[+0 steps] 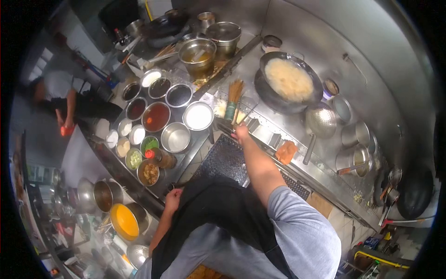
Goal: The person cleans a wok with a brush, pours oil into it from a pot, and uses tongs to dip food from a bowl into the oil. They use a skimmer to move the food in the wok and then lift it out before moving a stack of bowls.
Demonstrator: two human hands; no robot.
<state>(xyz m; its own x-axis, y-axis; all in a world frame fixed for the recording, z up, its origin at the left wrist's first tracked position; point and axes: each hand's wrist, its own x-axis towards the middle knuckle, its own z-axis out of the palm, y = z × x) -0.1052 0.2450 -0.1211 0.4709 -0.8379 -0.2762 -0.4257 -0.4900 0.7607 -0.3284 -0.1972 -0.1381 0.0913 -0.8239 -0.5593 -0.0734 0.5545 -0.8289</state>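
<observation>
1. Thin tool (251,110): center of frame, at the counter edge, slanting up and right from the right hand (240,133). Fingers closed on its lower end. Tool type: can't tell.
2. Bamboo brush (234,93): just above the right hand, bristles up, green binding.
3. Left hand (173,200): lower center-left, beside the prep counter edge. Fingers curled; can't tell if it grips anything.
4. Orange cloth (286,152): right of center, on the counter edge.
5. Wok (268,94): upper right of center, pale frothy contents. Perforated skimmer (320,121) just below right of it, handle pointing down.
6. Prep bowls: left of center, clustered. Incl. red sauce bowl (156,116) and white-filled bowl (198,115). Red-capped bottle (163,159) at the lower end.
7. Pot of yellow-orange liquid (124,221): lower left.
8. Co-worker (59,88): upper left, red item (67,131) at the hands.
</observation>
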